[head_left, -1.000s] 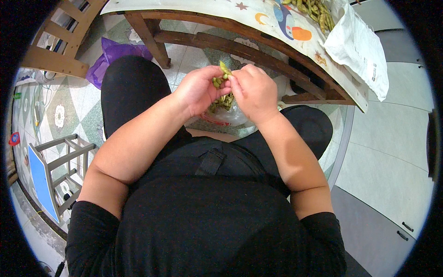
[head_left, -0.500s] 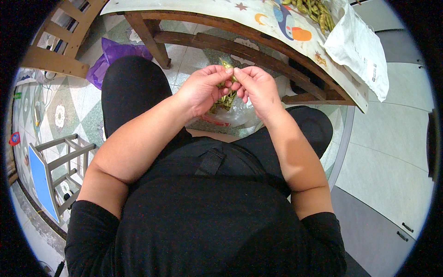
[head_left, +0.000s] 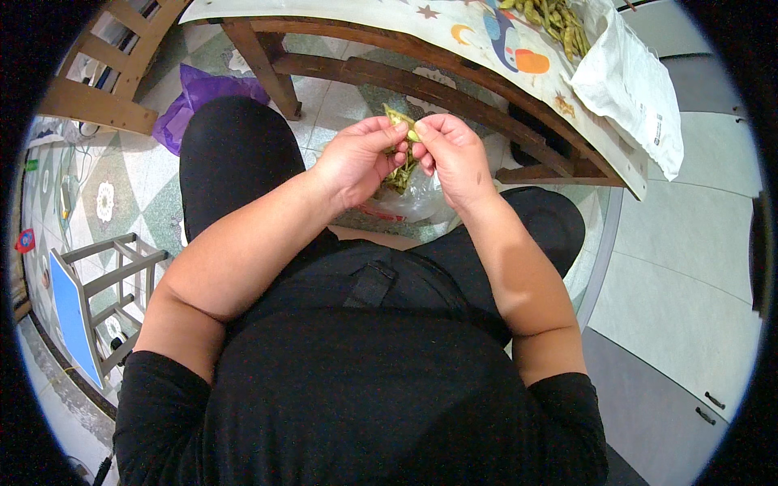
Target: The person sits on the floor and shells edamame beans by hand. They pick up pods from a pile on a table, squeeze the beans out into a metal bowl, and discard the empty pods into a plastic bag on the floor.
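Note:
My left hand [head_left: 365, 158] is closed, pinching a yellow-green soybean pod [head_left: 392, 113] between thumb and fingers; the pod's tip sticks up past them. Close against it, my right hand [head_left: 455, 158] is closed too, its thumb and forefinger on a bright green bean [head_left: 412, 136] that shows at the pod's side. The curled fingers partly hide where pod and bean meet. Below both hands, a clear plastic bag [head_left: 421, 200] holds several pods or husks [head_left: 397, 180], partly covered by my left hand.
Ahead stands a wooden table with a printed cover [head_left: 389, 14]. On its right lie more pods [head_left: 559, 28] beside a white sack [head_left: 628, 89]. A purple bag [head_left: 190, 101] rests on the floor by my left knee; a blue-topped stool [head_left: 73, 316] lies tipped at left.
The green bean has come into view between my thumbs, and the pod's tip stands out more. My hands have barely moved.

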Demonstrator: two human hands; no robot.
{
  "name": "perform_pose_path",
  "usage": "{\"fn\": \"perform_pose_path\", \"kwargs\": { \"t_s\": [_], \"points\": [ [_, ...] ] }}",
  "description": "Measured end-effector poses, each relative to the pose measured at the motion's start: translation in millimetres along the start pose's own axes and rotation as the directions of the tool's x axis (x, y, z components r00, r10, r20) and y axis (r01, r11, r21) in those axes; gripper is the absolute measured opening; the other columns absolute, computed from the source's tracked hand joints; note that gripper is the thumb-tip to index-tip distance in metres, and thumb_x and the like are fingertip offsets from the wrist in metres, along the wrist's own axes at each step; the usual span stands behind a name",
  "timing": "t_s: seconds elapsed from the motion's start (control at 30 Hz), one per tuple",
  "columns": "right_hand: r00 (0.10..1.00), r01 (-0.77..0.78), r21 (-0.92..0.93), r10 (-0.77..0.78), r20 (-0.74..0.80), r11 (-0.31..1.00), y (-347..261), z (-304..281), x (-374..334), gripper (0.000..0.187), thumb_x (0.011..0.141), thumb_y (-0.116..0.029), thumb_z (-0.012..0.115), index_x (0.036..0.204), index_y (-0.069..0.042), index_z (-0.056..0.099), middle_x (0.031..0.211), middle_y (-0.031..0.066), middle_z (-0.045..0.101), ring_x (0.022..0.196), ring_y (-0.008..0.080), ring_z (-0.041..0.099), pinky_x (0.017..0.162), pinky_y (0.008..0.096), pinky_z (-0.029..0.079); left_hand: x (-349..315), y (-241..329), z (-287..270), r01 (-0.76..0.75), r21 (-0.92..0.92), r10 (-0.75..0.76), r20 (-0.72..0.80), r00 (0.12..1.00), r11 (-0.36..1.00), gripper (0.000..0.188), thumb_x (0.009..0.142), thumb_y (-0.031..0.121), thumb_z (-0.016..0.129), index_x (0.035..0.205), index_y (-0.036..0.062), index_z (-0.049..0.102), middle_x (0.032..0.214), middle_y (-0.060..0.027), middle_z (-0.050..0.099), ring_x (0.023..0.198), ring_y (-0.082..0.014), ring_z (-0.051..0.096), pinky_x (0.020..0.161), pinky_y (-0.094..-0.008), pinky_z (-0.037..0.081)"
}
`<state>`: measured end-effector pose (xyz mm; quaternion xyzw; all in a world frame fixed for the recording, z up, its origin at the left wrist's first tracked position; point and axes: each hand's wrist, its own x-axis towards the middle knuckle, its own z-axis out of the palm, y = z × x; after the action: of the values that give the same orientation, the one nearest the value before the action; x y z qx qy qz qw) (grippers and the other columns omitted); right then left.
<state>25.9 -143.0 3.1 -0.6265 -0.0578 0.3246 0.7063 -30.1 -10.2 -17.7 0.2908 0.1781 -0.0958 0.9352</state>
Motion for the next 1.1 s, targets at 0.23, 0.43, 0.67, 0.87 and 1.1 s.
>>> {"fn": "perform_pose_path", "kwargs": {
  "t_s": [0.23, 0.43, 0.67, 0.87, 1.1],
  "points": [
    [0.956, 0.291, -0.121, -0.291, 0.013, 0.949, 4, 12, -3, 0.006, 0.081, -0.01, 0.051, 0.081, -0.004, 0.051, 0.063, 0.0011, 0.054, 0.056, 0.0071, 0.051, 0.05, 0.0207, 0.042, 4, 0, -9, 0.034, -0.11, -0.019, 0.132, 0.991, 0.993, 0.01, 0.083, 0.012, 0.048, 0.086, 0.0032, 0.05, 0.081, -0.0049, 0.055, 0.071, -0.0119, 0.053, 0.067, -0.0223, 0.045],
    [0.919, 0.341, -0.567, -0.392, 0.036, 0.75, 9, 6, 1, 0.007, 0.078, -0.009, 0.053, 0.082, -0.004, 0.052, 0.068, 0.0089, 0.058, 0.064, 0.0161, 0.058, 0.056, 0.0286, 0.045, 4, -3, -9, 0.107, -0.125, -0.106, 0.02, 0.994, 0.986, 0.012, 0.084, 0.011, 0.046, 0.09, 0.0019, 0.049, 0.085, -0.0058, 0.054, 0.075, -0.0135, 0.054, 0.071, -0.0244, 0.045],
    [0.882, 0.376, -0.702, -0.467, 0.07, 0.605, 4, 1, 3, 0.009, 0.076, -0.012, 0.055, 0.081, -0.005, 0.053, 0.069, 0.0108, 0.058, 0.063, 0.0198, 0.059, 0.056, 0.0307, 0.045, 4, 1, -4, 0.124, -0.094, -0.126, -0.017, 0.992, 0.988, 0.018, 0.084, 0.01, 0.041, 0.097, -0.0003, 0.048, 0.09, -0.0075, 0.054, 0.084, -0.0158, 0.053, 0.076, -0.0271, 0.044],
    [0.906, 0.277, -0.611, -0.414, -0.092, 0.742, 3, -5, 7, 0.012, 0.074, -0.014, 0.058, 0.081, -0.005, 0.055, 0.062, 0.006, 0.056, 0.053, 0.0136, 0.052, 0.052, 0.0265, 0.043, 8, 6, -10, 0.045, 0.078, -0.034, -0.132, 0.991, 0.996, 0.02, 0.084, 0.014, 0.04, 0.097, 0.0021, 0.049, 0.078, -0.0008, 0.05, 0.07, -0.0118, 0.047, 0.061, -0.0242, 0.039],
    [0.945, 0.101, -0.753, -0.299, -0.131, 0.65, -19, 0, -2, 0.01, 0.077, -0.011, 0.056, 0.082, -0.002, 0.055, 0.063, -0.0014, 0.052, 0.056, 0.0046, 0.045, 0.053, 0.0189, 0.039, 7, 11, -5, 0.062, 0.118, -0.04, -0.186, 0.982, 0.991, 0.015, 0.083, 0.019, 0.045, 0.092, 0.0086, 0.051, 0.063, 0.0042, 0.04, 0.057, -0.0081, 0.036, 0.05, -0.0213, 0.028]
  ]
}}
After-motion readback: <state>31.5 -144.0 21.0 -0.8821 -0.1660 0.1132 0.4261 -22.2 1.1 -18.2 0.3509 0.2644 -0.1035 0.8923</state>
